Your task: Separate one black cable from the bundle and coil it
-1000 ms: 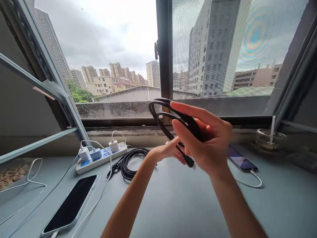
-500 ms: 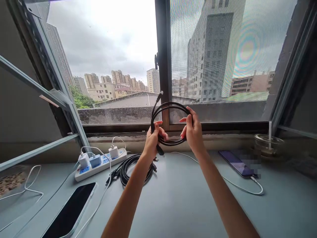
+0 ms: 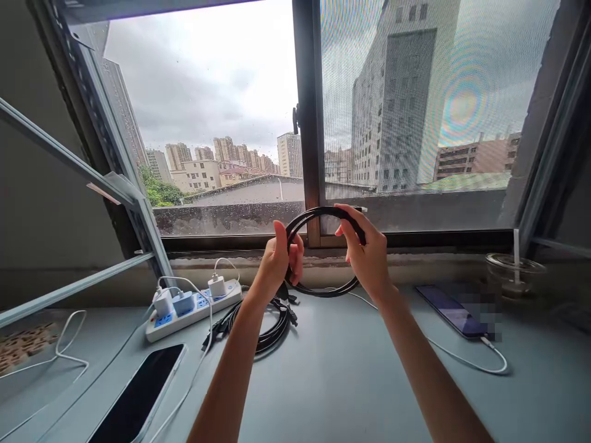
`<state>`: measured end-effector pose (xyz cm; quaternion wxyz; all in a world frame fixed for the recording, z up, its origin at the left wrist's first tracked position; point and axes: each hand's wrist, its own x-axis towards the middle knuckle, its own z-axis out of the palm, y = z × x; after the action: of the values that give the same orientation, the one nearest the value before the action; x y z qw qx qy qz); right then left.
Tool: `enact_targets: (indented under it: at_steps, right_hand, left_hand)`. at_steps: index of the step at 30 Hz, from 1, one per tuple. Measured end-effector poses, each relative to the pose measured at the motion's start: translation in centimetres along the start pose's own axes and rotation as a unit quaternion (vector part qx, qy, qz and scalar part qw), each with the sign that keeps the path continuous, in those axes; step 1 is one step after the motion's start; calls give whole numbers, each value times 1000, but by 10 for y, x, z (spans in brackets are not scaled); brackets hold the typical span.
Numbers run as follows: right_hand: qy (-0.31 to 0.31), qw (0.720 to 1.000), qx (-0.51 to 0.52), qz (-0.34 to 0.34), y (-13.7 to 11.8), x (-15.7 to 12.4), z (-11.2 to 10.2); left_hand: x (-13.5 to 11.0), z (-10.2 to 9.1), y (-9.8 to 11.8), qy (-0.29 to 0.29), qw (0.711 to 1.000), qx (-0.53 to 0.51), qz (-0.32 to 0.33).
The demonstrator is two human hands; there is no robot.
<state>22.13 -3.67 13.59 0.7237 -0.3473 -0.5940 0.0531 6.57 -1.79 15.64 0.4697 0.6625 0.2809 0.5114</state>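
A black cable (image 3: 323, 292), wound into a loop, is held up above the desk between both hands. My left hand (image 3: 278, 255) is closed around the loop's left side, its thumb pointing up. At the upper right of the loop, my right hand (image 3: 367, 246) grips the cable between thumb and fingers. One pale-tipped end of the cable shows just behind the right fingers. Below and behind my left forearm, more coiled black cables (image 3: 272, 337) lie on the desk, with several plugs sticking out.
A white power strip (image 3: 194, 317) with chargers plugged in stands at the back left. Nearer lies a phone (image 3: 138, 394). On the right are a second phone (image 3: 450, 311) on a white cable (image 3: 466, 363) and a plastic cup (image 3: 514, 274) with a straw. Metal shelf bars (image 3: 74, 163) rise at the left.
My right hand has moved up the loop and now grips its upper right. The cable's free end has swung from the upper left over to the right hand.
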Motion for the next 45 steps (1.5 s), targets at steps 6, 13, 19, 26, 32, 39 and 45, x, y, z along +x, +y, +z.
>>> enact_targets:
  at_steps: [6,13,19,26,32,39,45]
  right_hand:
    - [4,999,-24,-35,-5,4,-16]
    - [-38,996,-48,-57,-18,4,-28]
    - [-93,991,-68,-65,-26,0,-26]
    - [-43,998,7,-55,-31,-2,-19]
    - [47,999,19,-6,-26,-2,-11]
    - [49,998,24,-24,-31,-5,-8]
    - [51,994,26,-90,-36,-10,-4]
  left_hand:
    - [-5,15,7,-43,992,-97,-67]
    - [-11,16,16,-69,981,-163,-83]
    - [-18,19,21,2,998,-50,-32]
    - [-24,23,29,62,992,-4,109]
    - [-26,26,30,77,989,6,130]
    - [-28,20,36,79,986,17,146]
    - [-35,10,43,64,984,41,163]
